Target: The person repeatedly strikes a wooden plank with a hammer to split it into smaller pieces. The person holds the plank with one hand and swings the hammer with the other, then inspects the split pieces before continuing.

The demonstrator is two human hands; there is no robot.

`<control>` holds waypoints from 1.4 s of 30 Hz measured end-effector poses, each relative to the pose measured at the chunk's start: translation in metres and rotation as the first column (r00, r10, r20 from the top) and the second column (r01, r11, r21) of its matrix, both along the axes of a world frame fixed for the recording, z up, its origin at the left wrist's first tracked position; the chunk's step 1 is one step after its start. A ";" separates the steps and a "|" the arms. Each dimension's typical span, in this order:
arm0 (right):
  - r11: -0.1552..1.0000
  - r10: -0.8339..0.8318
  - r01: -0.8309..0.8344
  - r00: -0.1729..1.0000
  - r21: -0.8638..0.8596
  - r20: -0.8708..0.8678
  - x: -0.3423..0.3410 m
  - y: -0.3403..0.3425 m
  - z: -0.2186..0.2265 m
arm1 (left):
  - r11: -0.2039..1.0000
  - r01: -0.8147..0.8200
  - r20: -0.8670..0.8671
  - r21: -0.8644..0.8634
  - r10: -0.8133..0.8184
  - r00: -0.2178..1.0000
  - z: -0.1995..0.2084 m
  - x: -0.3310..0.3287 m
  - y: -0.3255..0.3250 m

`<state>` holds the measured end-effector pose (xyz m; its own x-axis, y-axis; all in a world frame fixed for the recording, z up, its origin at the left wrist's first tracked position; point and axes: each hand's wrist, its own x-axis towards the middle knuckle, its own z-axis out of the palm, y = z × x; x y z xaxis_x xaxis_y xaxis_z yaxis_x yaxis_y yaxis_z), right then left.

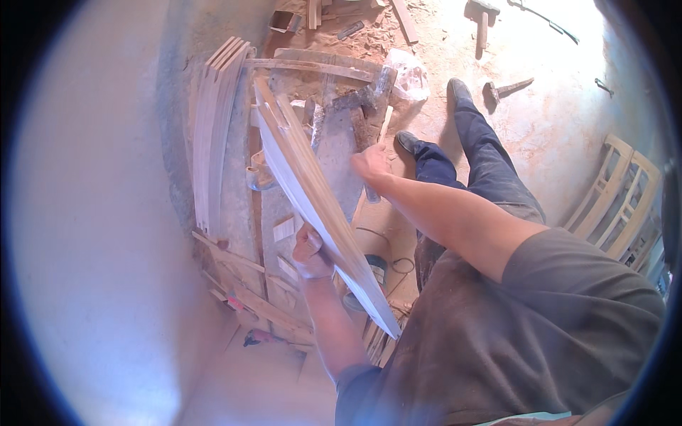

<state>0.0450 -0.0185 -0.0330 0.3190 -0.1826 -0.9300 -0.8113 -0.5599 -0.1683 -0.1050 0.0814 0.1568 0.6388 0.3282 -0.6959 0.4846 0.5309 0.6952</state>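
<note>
A long pale wooden piece [320, 202] slants across the middle of the view, raised over the grey work surface [273, 238], its far end to the upper left. The left grip [310, 252], fingers curled in, has hold of its left side. The right grip [371, 163], closed in a fist just beyond the piece's right side, holds a hammer [360, 128] by the handle, its head pointing away from the body. Left of the piece stands a stack of curved wooden slats [217, 142]. Beyond the hammer lies a white plastic bag [408, 74]. On the floor [554, 121] to the right are a mallet [484, 25], a second hammer [506, 90] and, farther over, slatted wooden frames [614, 195].
</note>
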 end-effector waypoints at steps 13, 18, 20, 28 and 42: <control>0.856 0.142 -0.285 0.932 0.432 0.335 0.048 -0.180 0.028 | 0.967 0.167 -0.027 0.192 -0.165 0.986 -0.058 0.001 0.016; 0.906 0.109 -0.330 0.785 0.264 0.610 0.041 -0.281 0.019 | 0.689 0.183 -0.058 0.701 -0.201 0.978 -0.071 0.097 -0.047; 0.924 0.012 -0.230 0.816 0.306 0.577 0.057 -0.290 0.029 | 0.448 0.286 -0.159 0.847 -0.300 0.941 -0.086 0.121 -0.060; 0.967 0.043 -0.174 0.831 0.186 0.554 0.123 -0.295 0.045 | -0.163 0.423 -0.453 0.891 -0.272 0.849 -0.134 0.174 -0.087; 0.915 0.215 -0.346 0.852 0.206 0.478 0.165 -0.279 0.072 | -0.333 0.382 -0.488 0.862 -0.342 0.803 -0.146 0.151 -0.074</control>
